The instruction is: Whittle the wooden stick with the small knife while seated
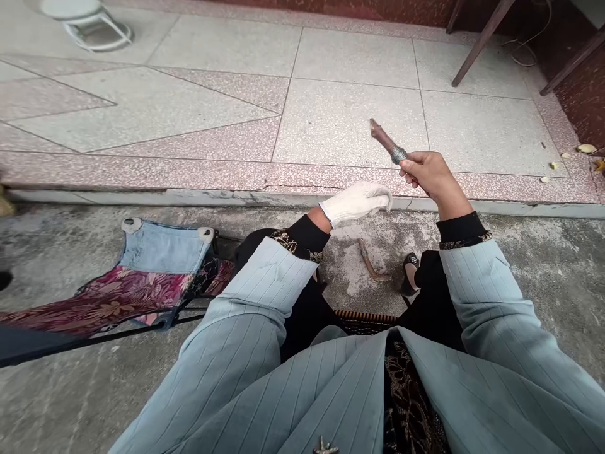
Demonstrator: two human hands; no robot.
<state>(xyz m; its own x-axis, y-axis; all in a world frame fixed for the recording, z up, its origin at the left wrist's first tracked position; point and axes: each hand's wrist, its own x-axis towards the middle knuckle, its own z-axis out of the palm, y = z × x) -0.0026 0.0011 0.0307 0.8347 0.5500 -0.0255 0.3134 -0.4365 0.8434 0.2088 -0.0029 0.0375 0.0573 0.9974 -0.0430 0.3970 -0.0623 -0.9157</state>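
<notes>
My right hand [428, 176] is bare and pinches the lower end of a short wooden stick [384, 137]. Grey wire [399, 155] is wound in tight turns around the stick just above my fingertips. The stick is tilted, its free end up and to the left, over the pale floor. Lower and to the left, my left hand [359, 203] wears a white knitted glove, its fingers curled and pressed together. What that hand holds, if anything, is hidden. A bent piece of branch [371, 265] lies on the concrete below it.
A raised step edge [212, 198] runs across in front of me. To my left stands a folding chair [161, 249] with denim and flowered cloth. Behind are a white stool [97, 28] and dark wooden legs [482, 44]. Yellowish scraps [586, 149] lie at right.
</notes>
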